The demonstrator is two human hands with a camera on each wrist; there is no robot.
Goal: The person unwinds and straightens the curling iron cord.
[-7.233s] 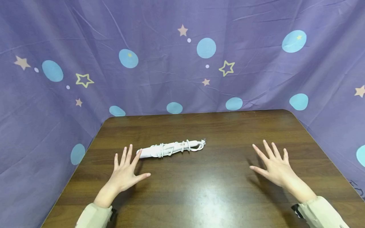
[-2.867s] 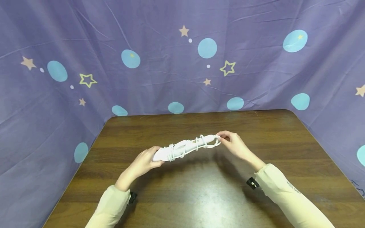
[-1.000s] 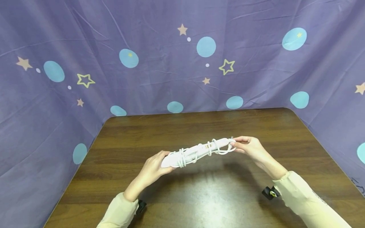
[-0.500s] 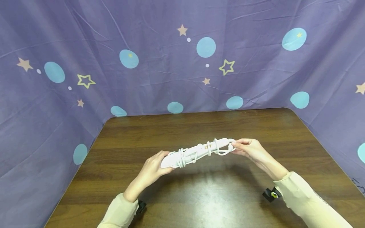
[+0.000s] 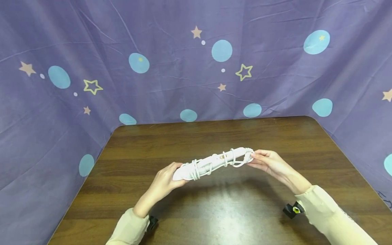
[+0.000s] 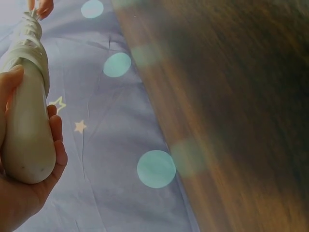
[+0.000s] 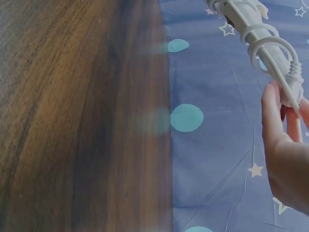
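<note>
A white hair straightener, its white cord wound round it several times, hangs above the table, tilted with its right end higher. My left hand grips its broad, rounded end, thumb on one side and fingers curled round the other. At the cord end, my right hand pinches the white plug between thumb and fingers. A ribbed cord sleeve shows just above these fingertips. The plug's prongs are hidden.
Below lies a brown wooden table with a bright glare spot near the front. A purple curtain with blue dots and stars surrounds its back and sides. Black wrist straps show at both sleeves.
Earlier the straightener lay on the table beside spread hands. Both hands took hold, lifted it and moved it right. Lately only the right fingers have shifted slightly at the plug.
</note>
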